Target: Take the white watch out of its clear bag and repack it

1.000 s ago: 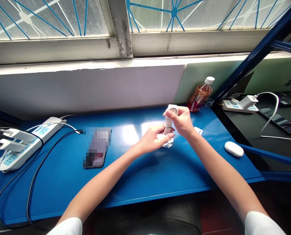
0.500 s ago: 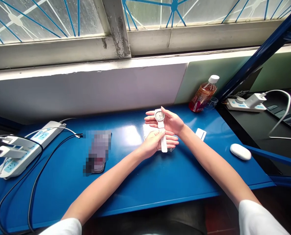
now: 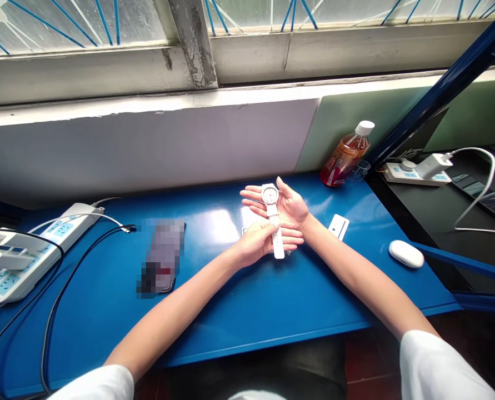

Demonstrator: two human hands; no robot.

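Observation:
A white wristwatch [image 3: 271,211] with a round dial lies face up across my right hand [image 3: 286,214], whose palm faces up with the fingers stretched out to the left above the blue table [image 3: 251,300]. My left hand [image 3: 256,242] comes in from below and pinches the watch's lower strap between thumb and fingers. A bit of clear wrapping peeks out under the hands on the table.
A phone [image 3: 160,262] lies left of centre. White power strips with plugs and black cables [image 3: 26,253] fill the left end. A small white card [image 3: 339,226], a white oval case [image 3: 406,254] and a bottle of reddish drink [image 3: 346,154] sit on the right; another power strip [image 3: 416,173] beyond.
A second ago my right hand gripped the watch upright by its head. It has since opened flat under the watch, which now lies across the palm, and my left hand has taken the strap.

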